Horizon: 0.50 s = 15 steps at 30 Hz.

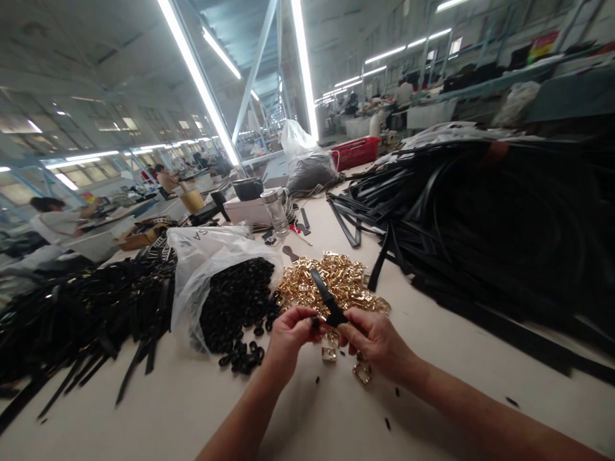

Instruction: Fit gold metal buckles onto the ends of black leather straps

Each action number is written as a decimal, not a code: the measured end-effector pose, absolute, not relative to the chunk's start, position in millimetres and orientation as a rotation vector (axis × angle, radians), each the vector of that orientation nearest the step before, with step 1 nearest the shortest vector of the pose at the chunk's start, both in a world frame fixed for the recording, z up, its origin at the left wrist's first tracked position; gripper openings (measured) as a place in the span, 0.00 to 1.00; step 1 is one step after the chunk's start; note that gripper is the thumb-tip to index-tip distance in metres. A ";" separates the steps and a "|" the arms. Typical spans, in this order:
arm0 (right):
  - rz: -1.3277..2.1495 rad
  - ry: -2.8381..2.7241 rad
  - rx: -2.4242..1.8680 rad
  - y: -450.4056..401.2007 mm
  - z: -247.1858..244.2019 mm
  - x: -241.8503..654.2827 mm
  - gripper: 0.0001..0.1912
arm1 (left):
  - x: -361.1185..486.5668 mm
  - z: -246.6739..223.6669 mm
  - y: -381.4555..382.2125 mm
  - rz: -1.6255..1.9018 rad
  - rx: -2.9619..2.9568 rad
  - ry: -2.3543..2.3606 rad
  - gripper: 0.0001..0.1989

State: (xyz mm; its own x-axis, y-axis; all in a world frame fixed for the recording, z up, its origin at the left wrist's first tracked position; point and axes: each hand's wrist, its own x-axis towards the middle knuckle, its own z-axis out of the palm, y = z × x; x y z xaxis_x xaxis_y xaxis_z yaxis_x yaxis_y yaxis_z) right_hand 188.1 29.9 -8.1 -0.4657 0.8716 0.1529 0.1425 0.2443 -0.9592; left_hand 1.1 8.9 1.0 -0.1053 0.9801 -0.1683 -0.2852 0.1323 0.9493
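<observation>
A black strap (321, 285) is pinched in my right hand (377, 336), its free end pointing up and away over a heap of gold metal buckles (336, 269). My left hand (288, 336) pinches a small black loop (316, 322) close to the strap; whether the two touch is unclear. Below my hands lie a few loose gold buckles (329, 354). On the left, a pile of small black loops (235, 301) spills out of a white plastic bag (185, 288). Fingers partly hide both held pieces.
Black straps (110, 307) are heaped at the left. A large bundle of long black strips (480, 218) covers the right side. Behind the buckles stand a glass jar (275, 214), a tied clear bag (307, 160) and a red basket (358, 152). Other people work farther back.
</observation>
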 end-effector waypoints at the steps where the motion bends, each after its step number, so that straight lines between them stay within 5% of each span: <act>1: 1.258 -1.800 -0.940 29.9 -8.2 187.9 0.16 | 2.1 1.0 8.8 1.317 0.781 1.139 0.11; 15: 1.199 -1.882 -0.964 26.9 -14.1 183.0 0.13 | 8.5 -12.8 6.0 1.345 0.893 1.065 0.07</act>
State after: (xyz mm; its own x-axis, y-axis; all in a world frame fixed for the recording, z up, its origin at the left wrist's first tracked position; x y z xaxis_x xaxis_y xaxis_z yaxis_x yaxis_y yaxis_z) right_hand 183.0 26.9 -14.1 -0.4816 0.8614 0.1613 0.2176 0.2958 -0.9301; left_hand 8.5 6.0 -12.8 -0.0663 0.9946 -0.0799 -0.3057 0.0560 0.9505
